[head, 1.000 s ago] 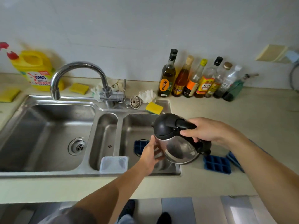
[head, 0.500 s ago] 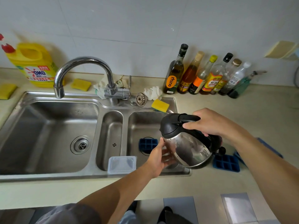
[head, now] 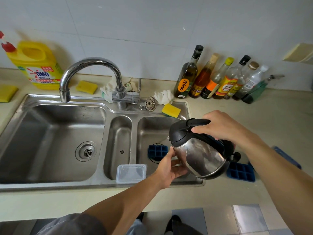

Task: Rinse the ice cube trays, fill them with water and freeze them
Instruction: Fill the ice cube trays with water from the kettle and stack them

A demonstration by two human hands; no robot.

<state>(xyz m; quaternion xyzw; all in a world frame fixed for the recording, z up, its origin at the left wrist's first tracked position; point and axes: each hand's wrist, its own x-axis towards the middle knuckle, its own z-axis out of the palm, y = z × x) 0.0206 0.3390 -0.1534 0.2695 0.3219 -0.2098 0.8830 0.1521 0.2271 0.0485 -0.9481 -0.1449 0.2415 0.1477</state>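
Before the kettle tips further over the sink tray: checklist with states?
1. The right hand grips the kettle by its handle: ok.
2. The left hand steadies the kettle body: ok.
3. The spout faces the blue tray in the right basin: ok.
4. The blue tray lies level: cannot tell, partly hidden by the left hand.
5. Water left in the kettle: cannot tell, lid shut.
6. The second tray waits on the counter: ok.
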